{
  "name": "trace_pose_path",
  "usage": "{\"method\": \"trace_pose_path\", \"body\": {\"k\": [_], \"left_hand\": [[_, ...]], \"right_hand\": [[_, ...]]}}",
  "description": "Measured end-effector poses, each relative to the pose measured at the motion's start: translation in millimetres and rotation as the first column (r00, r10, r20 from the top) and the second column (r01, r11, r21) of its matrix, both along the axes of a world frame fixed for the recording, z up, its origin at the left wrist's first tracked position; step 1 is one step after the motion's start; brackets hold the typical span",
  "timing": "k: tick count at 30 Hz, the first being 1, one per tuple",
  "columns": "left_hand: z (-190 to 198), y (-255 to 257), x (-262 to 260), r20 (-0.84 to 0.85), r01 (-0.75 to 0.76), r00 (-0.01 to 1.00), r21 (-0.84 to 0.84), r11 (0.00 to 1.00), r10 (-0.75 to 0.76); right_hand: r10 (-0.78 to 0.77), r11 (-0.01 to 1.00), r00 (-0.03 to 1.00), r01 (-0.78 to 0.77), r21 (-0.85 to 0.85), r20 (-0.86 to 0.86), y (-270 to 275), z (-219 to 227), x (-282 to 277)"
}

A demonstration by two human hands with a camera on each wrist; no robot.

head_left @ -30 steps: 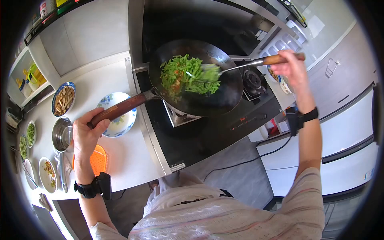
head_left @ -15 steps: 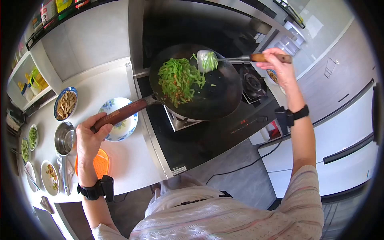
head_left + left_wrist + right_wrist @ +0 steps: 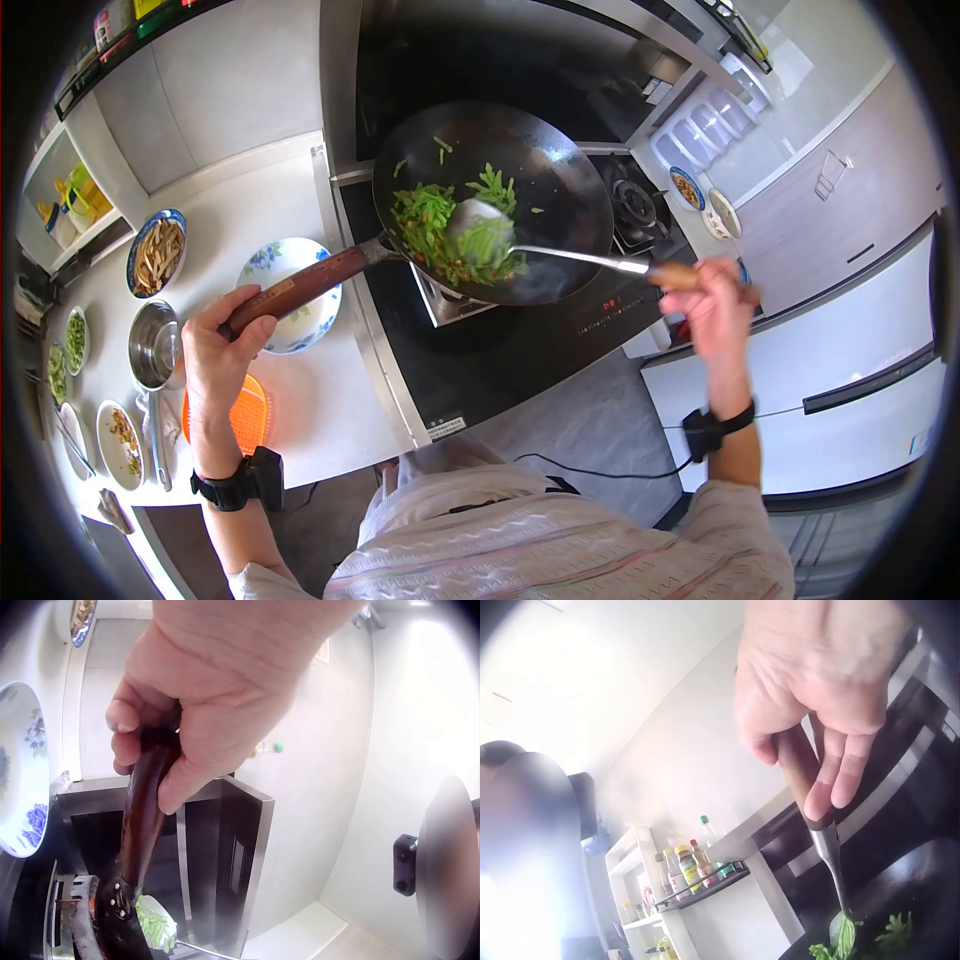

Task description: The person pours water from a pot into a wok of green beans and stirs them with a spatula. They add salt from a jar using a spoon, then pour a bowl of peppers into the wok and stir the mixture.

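Observation:
A dark wok [image 3: 560, 215] sits over the stove, with green strips [image 3: 425, 222] and small orange bits gathered in its left and lower part. The left hand [image 3: 218, 350] grips the wok's brown wooden handle [image 3: 310, 287]; in the left wrist view fingers and thumb curl round that handle [image 3: 144, 817]. By its wooden handle [image 3: 672, 276], the right hand [image 3: 718, 310] holds a metal spatula, whose blade [image 3: 478, 228] lies among the greens. The right wrist view shows the right hand [image 3: 817, 697] with fingers round the spatula handle [image 3: 799, 769].
Left of the stove, the counter [image 3: 320, 400] holds a floral plate [image 3: 325, 312], a bowl of brown strips [image 3: 158, 256], a steel pan [image 3: 154, 345], an orange basket [image 3: 250, 412] and several small bowls. Right of the burner [image 3: 632, 205] stand two small bowls.
The right hand has come down toward the body. The spatula blade has moved from the wok's upper middle to its lower left, and the greens are spread differently. The left hand keeps its grip.

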State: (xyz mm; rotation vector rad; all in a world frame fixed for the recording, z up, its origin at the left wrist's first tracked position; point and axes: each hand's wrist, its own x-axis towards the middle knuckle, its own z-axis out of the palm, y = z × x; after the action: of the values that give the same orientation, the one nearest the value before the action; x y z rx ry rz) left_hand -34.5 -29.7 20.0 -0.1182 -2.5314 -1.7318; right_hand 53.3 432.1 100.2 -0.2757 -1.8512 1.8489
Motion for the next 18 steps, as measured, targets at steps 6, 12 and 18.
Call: {"method": "trace_pose_path", "body": {"k": [6, 12, 18], "left_hand": [[5.1, 3.1, 2.7, 0.008, 0.02, 1.0, 0.025, 0.999, -0.02], [3.2, 4.3, 0.8, 0.002, 0.0, 1.0, 0.035, 0.999, 0.0], [3.2, 2.6, 2.8, 0.032, 0.006, 0.999, 0.014, 1.0, -0.007]], "right_hand": [[-0.084, 0.987, 0.996, 0.089, -0.134, 0.043, 1.3, -67.1, -35.9], [-0.169, 0.977, 0.977, 0.183, -0.107, 0.133, 16.2, -61.1, -11.3], [-0.134, 0.974, 0.985, 0.151, -0.171, 0.107, 45.5, -12.3, -18.5]]}}
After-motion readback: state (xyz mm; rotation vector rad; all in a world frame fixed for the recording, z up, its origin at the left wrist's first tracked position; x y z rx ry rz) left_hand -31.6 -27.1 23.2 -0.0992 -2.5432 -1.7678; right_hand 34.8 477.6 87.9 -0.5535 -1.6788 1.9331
